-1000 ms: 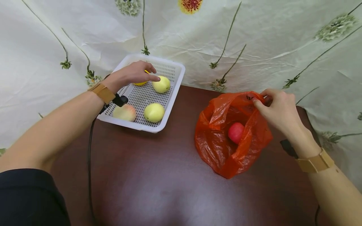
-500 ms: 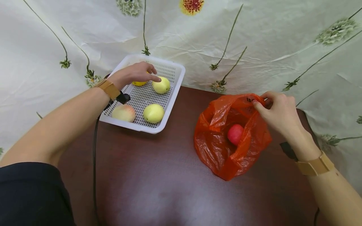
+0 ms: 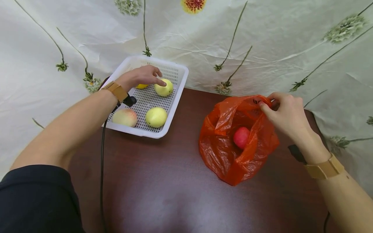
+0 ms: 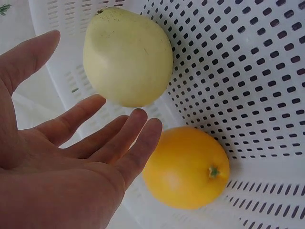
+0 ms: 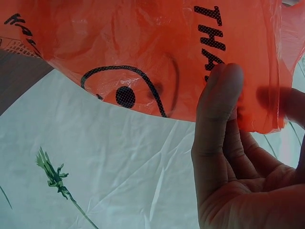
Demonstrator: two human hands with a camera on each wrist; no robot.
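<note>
My left hand (image 3: 142,76) hovers over the white basket (image 3: 185,79), fingers spread and relaxed. In the left wrist view this hand (image 4: 81,157) is palm up in the picture, fingertips between a pale yellow-green pear (image 4: 128,57) and an orange (image 4: 186,167). A second pear (image 3: 156,117) and a blushed peach (image 3: 125,117) lie nearer the basket's front. At the right, my right hand (image 3: 287,113) pinches the rim of a red plastic bag (image 3: 217,152), holding its mouth wide. Inside the bag sits a round pinkish-red fruit (image 3: 241,138). Black print shows on the bag (image 5: 157,28) in the right wrist view.
Both things stand on a dark brown table (image 3: 151,181). A white cloth with a dandelion print (image 3: 204,38) hangs behind it. A black cable (image 3: 102,174) runs from the left wrist down to the front.
My left hand stays over the basket, its wrist and forearm shifting slightly to the right. The right hand keeps its grip on the bag, and the fruits stay put.
</note>
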